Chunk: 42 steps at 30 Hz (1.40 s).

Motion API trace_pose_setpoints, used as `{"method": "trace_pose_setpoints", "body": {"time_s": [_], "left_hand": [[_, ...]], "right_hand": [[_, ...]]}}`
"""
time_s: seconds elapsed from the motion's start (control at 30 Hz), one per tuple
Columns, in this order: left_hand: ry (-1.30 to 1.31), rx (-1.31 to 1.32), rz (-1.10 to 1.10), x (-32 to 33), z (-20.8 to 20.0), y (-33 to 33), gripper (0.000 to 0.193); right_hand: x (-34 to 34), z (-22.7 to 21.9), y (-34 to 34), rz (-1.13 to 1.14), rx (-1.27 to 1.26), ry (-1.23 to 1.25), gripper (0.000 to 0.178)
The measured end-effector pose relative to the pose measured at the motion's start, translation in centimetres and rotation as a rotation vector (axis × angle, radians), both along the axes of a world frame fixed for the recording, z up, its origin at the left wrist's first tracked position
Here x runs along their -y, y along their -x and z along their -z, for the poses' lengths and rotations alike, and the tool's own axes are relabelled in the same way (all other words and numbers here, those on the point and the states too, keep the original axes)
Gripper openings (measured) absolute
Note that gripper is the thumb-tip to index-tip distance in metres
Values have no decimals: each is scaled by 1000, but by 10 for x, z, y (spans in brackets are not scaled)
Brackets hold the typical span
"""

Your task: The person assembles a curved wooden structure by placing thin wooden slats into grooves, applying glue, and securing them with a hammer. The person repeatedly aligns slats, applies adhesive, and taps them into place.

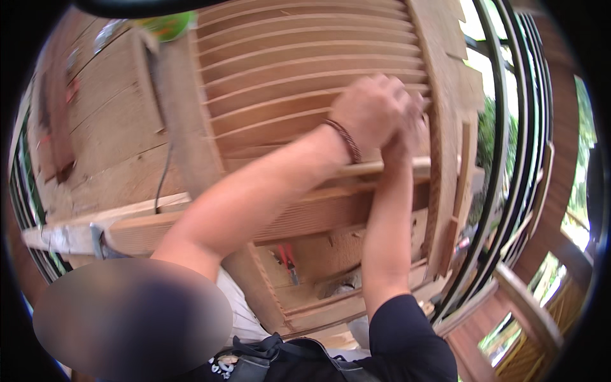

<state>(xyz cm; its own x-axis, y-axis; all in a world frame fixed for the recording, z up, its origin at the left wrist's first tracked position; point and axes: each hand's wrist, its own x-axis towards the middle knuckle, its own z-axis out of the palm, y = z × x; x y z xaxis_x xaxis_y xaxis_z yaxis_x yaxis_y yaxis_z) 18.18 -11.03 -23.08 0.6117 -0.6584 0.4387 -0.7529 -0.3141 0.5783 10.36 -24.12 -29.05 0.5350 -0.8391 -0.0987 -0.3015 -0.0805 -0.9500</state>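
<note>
A louvred wooden frame (pixel 305 70) with several slanted slats fills the upper middle. My right hand (pixel 402 141) rises from a black sleeve at the lower right to the slat ends by the frame's right stile (pixel 442 114). It is blurred and mostly covered, so its grip does not show. A co-worker's hand (pixel 372 108), with a dark braided wristband, lies over mine; that bare arm comes in from the lower left. A thin loose slat (pixel 356 169) runs just below both wrists. My left hand is out of sight.
Red-handled pliers (pixel 287 258) lie on boards under the frame. A plank (pixel 70 232) with a metal clamp sticks out at the left, and a dark cable (pixel 164 172) hangs nearby. A black railing (pixel 503 159) and a wooden handrail (pixel 528 305) curve along the right.
</note>
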Motion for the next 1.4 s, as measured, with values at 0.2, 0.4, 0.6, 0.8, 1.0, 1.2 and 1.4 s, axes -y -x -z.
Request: {"method": "trace_pose_setpoints", "body": {"time_s": [0.2, 0.4, 0.6, 0.8, 1.0, 1.2, 1.4], "left_hand": [[-47, 118, -145, -1, 3, 5, 21], [-322, 91, -139, 0, 5, 8, 61], [-319, 113, -54, 7, 5, 21, 63], [-417, 133, -63, 6, 3, 21, 61], [-374, 133, -32, 2, 4, 15, 61], [-430, 36, -188, 1, -5, -2, 81], [-439, 38, -177, -10, -7, -16, 82]], "right_hand": [[-8, -70, 36, 83, 79, 140, 24], [17, -121, 9, -294, -395, 923, 30], [83, -90, 36, -245, -676, 828, 69], [71, -85, 18, -272, -844, 748, 97], [70, -82, 16, -293, -817, 822, 98], [70, -88, 22, -307, -909, 802, 97], [74, -84, 16, -297, -860, 765, 91]]}}
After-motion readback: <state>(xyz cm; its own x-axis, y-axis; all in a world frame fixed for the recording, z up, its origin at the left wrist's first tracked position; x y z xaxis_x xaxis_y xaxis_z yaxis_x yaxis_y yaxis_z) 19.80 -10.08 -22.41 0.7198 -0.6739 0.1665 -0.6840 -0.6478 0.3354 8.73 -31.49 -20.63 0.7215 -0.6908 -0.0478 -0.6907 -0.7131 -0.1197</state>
